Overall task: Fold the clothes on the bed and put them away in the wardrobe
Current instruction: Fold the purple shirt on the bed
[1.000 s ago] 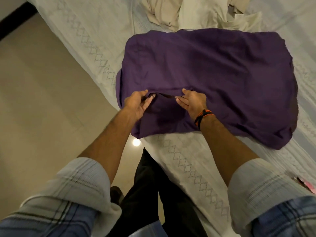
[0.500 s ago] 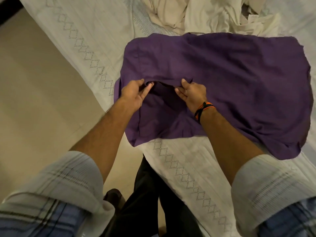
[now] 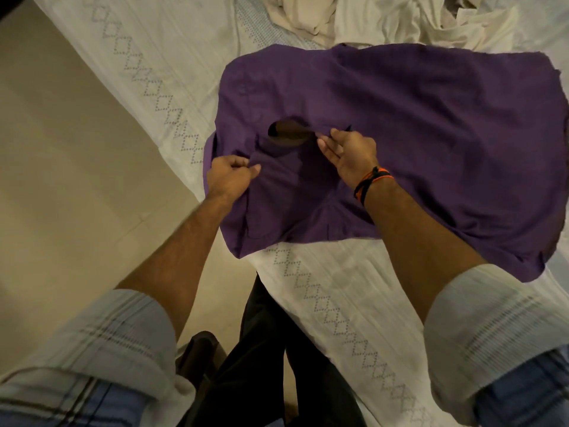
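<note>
1. Head view: the crumpled purple cotton garment [image 3: 415, 143] lay spread on the bed, its long axis running left to right, neck opening toward the person.
2. It rested on the white diamond-stitched bedsheet [image 3: 332, 303]; beige floor [image 3: 61, 180] lay left, cream clothes [image 3: 369, 20] heaped beyond.
3. The left hand [image 3: 229, 177] had dropped nearer, fist closed on purple fabric; the right hand [image 3: 351, 152] pinched the neckline, which now gaped wider.

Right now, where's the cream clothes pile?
In the head view, the cream clothes pile lies at the top centre on the bed, just beyond the far edge of the purple garment.
</note>
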